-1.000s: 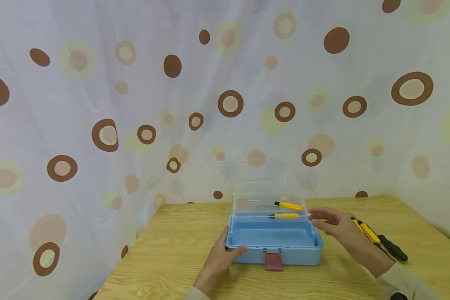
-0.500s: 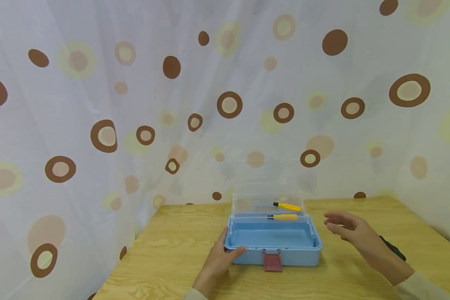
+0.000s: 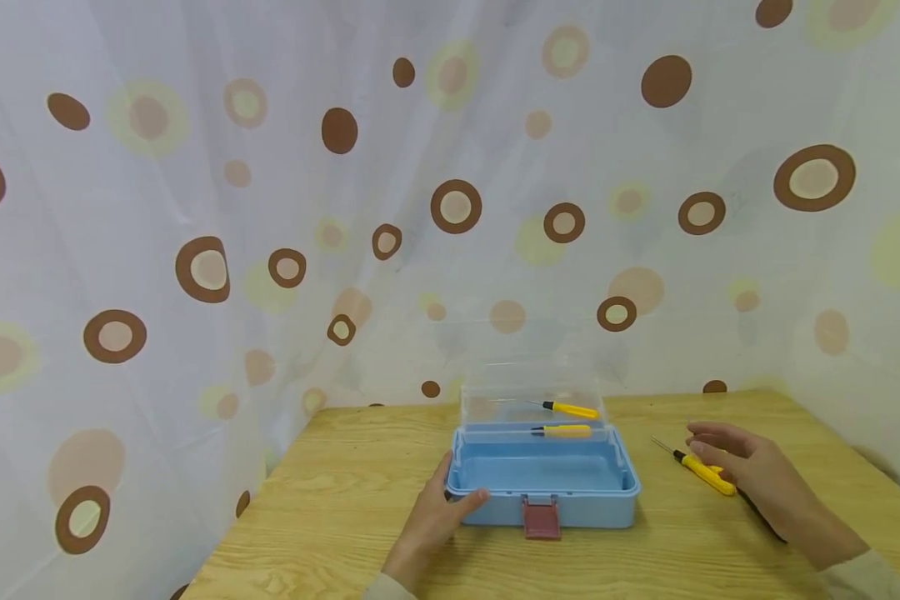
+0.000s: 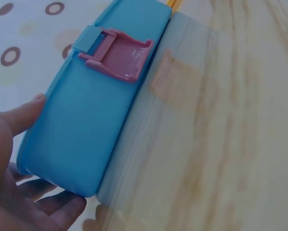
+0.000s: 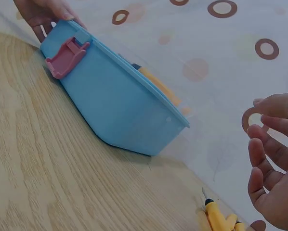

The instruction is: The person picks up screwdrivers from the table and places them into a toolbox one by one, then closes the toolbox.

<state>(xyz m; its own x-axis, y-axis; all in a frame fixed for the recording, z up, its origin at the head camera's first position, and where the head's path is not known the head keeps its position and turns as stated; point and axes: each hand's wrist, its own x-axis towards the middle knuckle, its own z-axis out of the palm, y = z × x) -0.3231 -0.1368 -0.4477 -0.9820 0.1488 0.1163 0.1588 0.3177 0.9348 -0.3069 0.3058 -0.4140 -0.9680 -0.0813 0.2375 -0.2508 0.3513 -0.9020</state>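
A light blue toolbox (image 3: 585,510) stands on the wooden table with its clear lid (image 3: 495,408) tipped back and its dark pink latch (image 3: 542,520) hanging down in front. My left hand (image 3: 437,517) grips the box's left end, thumb at the rim and fingers round the outer side. Two yellow-handled screwdrivers, one (image 3: 573,410) above the other (image 3: 566,431), show at the lid. My right hand (image 3: 765,479), fingers loosely bent and holding nothing, is over the tools at the right. Nearest its fingertips lies a yellow screwdriver (image 3: 703,472); a black handle (image 3: 765,517) is partly hidden under the hand.
The wooden table (image 3: 330,508) reaches back to a white curtain (image 3: 390,167) with brown and beige circles, which also hangs along both sides. In the right wrist view, yellow handles (image 5: 218,216) lie close together below the right hand.
My right hand has moved right, from beside the toolbox's right rim to over the loose tools, uncovering a yellow screwdriver. My left hand keeps its grip on the toolbox.
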